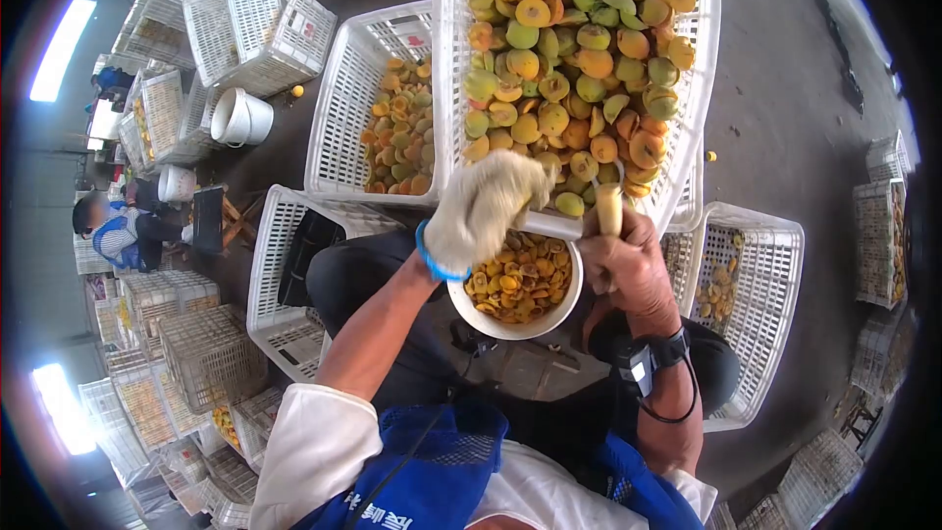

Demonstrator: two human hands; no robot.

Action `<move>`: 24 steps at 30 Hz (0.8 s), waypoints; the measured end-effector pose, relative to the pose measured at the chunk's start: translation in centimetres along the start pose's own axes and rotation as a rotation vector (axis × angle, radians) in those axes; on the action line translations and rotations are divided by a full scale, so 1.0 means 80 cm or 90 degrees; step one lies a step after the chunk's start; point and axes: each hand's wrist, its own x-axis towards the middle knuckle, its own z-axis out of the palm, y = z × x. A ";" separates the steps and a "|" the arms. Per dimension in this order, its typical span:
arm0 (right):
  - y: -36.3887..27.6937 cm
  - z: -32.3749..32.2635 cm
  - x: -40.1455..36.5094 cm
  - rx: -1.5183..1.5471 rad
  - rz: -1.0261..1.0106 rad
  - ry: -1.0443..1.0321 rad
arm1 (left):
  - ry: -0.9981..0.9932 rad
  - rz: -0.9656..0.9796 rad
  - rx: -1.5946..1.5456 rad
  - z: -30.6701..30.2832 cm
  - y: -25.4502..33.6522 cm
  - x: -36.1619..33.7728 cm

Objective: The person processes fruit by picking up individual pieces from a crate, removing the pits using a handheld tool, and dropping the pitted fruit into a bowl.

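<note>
My left hand (491,208), in a pale work glove with a blue band at the wrist, is at the near left edge of the large white crate (452,69); its fingers are blurred and curled, and what they hold is hidden. My bare right hand (628,260) is wrapped round the pale handle of a tool (609,208), whose thin curved metal end reaches over the fruit. Halved green and orange fruit (569,79) fills the crate. Below and between my hands, a white bucket (569,309) contains orange fruit pieces (518,280).
Left of the large crate stands another white crate (339,108) with fruit halves. A crate (775,324) with a few pieces lies at my right, another (270,275) with a dark item at my left. Farther left are a bucket (242,118), stacked crates and a seated person (123,231).
</note>
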 end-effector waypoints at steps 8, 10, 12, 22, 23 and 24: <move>-0.001 0.010 -0.001 -0.001 -0.020 0.028 | 0.026 0.029 0.092 -0.035 -0.006 -0.048; -0.002 0.007 0.003 -0.007 -0.036 0.027 | 0.124 0.039 0.091 -0.046 0.004 -0.042; -0.002 0.009 0.007 -0.007 -0.044 0.037 | 0.156 0.045 0.147 -0.068 0.022 -0.032; 0.005 0.004 0.021 0.025 -0.052 0.112 | 0.216 0.289 0.736 -0.077 0.027 0.105; 0.006 0.002 0.022 -0.007 -0.030 0.115 | 0.181 0.217 0.814 -0.058 0.022 0.118; 0.006 0.001 0.023 -0.006 -0.034 0.115 | 0.145 0.144 0.890 -0.041 0.016 0.131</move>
